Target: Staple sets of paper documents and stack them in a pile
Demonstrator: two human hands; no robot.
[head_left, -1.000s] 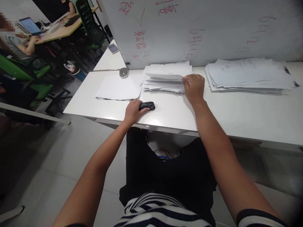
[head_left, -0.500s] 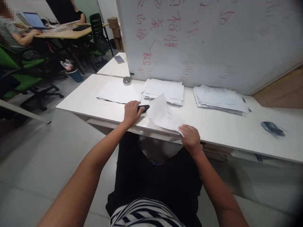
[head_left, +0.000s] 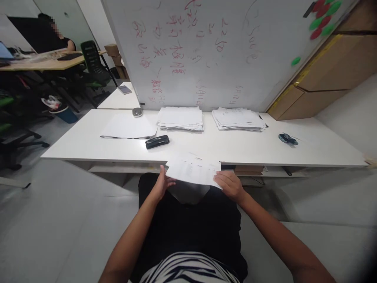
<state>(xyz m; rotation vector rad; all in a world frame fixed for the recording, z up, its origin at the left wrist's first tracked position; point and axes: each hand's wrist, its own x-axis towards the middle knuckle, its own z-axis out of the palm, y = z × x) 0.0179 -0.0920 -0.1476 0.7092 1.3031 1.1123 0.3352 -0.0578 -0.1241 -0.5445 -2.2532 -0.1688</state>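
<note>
Printed white paper (head_left: pixel 191 171) is held level just over the table's front edge, above my lap; whether it is one sheet or several I cannot tell. My right hand (head_left: pixel 229 184) pinches its near right corner, fingers on top. At the left edge of the paper is my left hand (head_left: pixel 163 183), thumb raised and apart from the fingers, which reach by the near left corner. A black stapler (head_left: pixel 157 142) lies on the white table (head_left: pixel 247 149) beyond that hand, touched by neither.
Two paper stacks (head_left: pixel 181 118) (head_left: pixel 238 119) stand along the whiteboard (head_left: pixel 182 51). Left of them lie more white sheets (head_left: pixel 126 126) and a computer mouse (head_left: pixel 137 112). A dark teal object (head_left: pixel 288 139) lies at right, near cardboard boxes (head_left: pixel 312 98). A person (head_left: pixel 69 43) sits at the far desk.
My left hand has let go of the stapler, leaving it on the table, and moved to the paper's left edge. The paper has come nearer and lies flatter. The view has turned right.
</note>
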